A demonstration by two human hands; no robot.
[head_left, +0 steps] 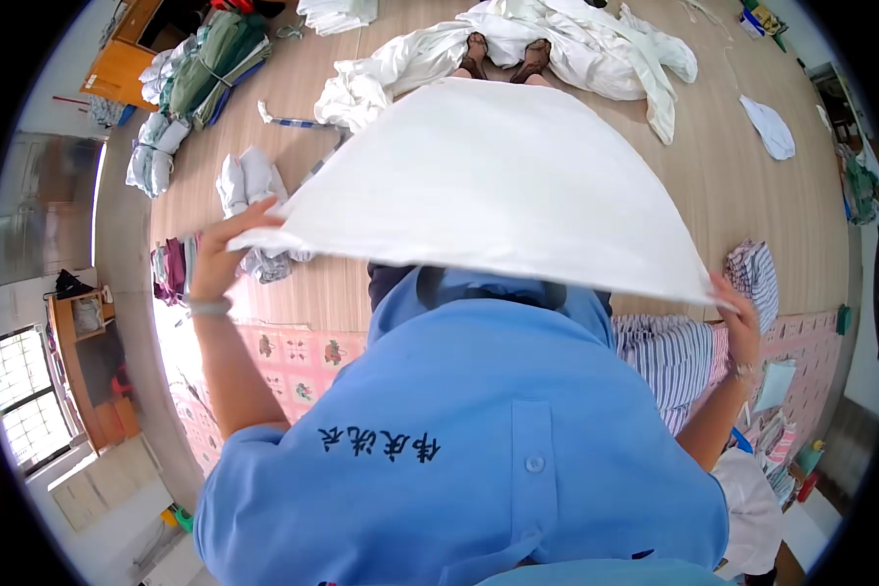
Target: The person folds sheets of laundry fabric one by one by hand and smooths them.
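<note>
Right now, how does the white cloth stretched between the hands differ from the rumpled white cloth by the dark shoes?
Pose: the held cloth is spread between the left hand and right hand, while the rumpled cloth lies in a loose heap.
Surface: the held cloth looks mostly smooth; the rumpled cloth is full of folds.
Outline: the held cloth shows one broad panel; the rumpled cloth sprawls irregularly.
Shared: both are white.
</note>
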